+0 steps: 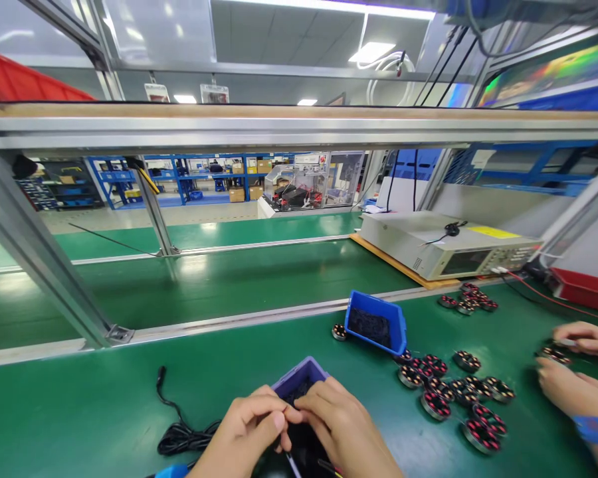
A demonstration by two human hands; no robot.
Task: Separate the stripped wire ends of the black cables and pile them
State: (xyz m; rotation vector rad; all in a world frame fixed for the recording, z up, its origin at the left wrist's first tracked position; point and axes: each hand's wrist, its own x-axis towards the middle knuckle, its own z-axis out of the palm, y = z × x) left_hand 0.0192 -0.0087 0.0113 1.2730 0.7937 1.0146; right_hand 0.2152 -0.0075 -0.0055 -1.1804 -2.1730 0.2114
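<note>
My left hand point(252, 428) and my right hand point(346, 425) meet at the bottom centre, fingertips pinched together. Whatever sits between the fingertips is too small and covered to name. A thin pale stick-like piece point(293, 465) shows just below my left fingers. Under my right hand, the ends of some red and yellow wires point(331, 469) are visible beside a dark shape. Just beyond both hands stands a purple bin point(309, 364) with black small parts inside, partly hidden by my fingers. A coiled black cable point(187, 438) lies to the left of my left hand.
A blue bin point(401, 325) of black parts stands right of centre, near several round motor stators point(436, 403) with copper and red windings. A co-worker's hands point(573, 378) hold another at far right. A bench instrument point(448, 245) stands behind, below a metal-framed shelf point(299, 133).
</note>
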